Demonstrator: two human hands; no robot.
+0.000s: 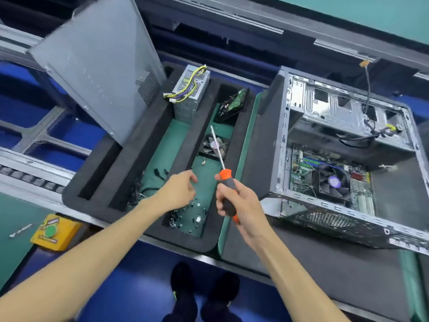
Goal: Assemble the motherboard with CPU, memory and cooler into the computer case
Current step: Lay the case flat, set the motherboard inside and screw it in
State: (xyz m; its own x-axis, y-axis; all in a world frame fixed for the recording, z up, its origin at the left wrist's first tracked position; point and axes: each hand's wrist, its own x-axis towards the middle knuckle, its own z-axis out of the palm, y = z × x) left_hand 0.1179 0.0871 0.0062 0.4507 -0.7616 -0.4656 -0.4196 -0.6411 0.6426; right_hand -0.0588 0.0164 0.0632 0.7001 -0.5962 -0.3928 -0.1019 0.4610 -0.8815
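The open computer case (325, 219) lies on its side at the right. Inside it sits the green motherboard (301, 175) with the black cooler fan (334, 182) on top. My right hand (241, 205) grips the orange and grey handle of a screwdriver (226, 189), its long shaft pointing up and away over the foam tray (148, 140). My left hand (181, 191) hovers with fingers loosely curled above several small dark screws (197, 208) in the tray's green-floored compartment; whether it holds one I cannot tell.
A grey side panel (97, 73) leans upright at the tray's left. The tray also holds a power supply (190, 89) with coloured wires, a hard drive (232, 105) and a spare fan (214, 147). A yellow box (55, 231) sits at lower left.
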